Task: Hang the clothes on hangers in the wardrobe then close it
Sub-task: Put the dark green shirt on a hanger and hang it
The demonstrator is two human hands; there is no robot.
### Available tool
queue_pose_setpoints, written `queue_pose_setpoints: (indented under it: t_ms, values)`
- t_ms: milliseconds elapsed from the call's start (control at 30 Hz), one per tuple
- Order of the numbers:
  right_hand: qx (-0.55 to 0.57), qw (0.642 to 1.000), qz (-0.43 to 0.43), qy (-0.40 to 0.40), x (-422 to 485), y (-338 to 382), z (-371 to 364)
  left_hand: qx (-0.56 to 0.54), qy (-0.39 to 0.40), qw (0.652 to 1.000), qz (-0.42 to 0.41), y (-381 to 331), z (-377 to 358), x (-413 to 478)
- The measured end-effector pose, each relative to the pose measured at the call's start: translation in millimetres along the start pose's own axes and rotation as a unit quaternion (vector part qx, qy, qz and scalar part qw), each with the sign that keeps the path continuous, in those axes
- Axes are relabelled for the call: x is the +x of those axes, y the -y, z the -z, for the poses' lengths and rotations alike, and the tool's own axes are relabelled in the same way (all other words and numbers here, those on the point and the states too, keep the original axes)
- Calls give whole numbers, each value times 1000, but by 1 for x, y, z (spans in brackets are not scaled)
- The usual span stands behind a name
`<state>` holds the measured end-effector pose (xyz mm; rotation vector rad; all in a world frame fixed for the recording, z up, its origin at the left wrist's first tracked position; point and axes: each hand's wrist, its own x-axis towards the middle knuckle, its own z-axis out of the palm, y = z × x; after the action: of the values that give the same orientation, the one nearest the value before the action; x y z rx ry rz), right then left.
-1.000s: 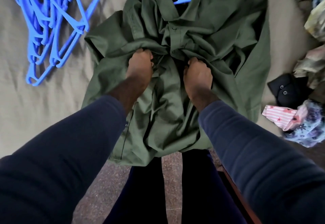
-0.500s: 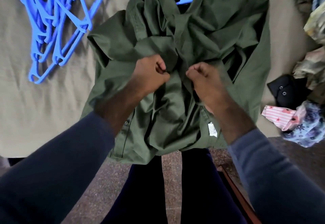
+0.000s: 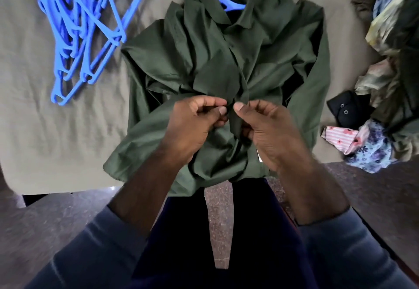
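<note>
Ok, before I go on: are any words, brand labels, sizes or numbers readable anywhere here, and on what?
No text can be read.
The white tag on the green shirt, at the edge of the right hand: mostly hidden, too small to read.
The blue hangers, the bedsheet and the clothes pile: no lettering visible.
</note>
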<state>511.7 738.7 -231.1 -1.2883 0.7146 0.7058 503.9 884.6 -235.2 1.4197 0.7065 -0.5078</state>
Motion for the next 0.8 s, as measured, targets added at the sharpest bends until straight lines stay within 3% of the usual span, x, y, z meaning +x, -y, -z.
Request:
queue_pose_setpoints:
  t_ms: [133, 400, 800]
  values:
    - [-44, 998, 28, -23, -5, -3, -15, 10, -18, 1000, -12, -7, 1, -9]
    - [-86, 994, 59, 7, -8, -7, -16, 34, -7, 999, -19, -9, 9, -10]
    - [-37, 997, 66, 22, -7, 6, -3, 98, 17, 994, -34, -16, 5, 5]
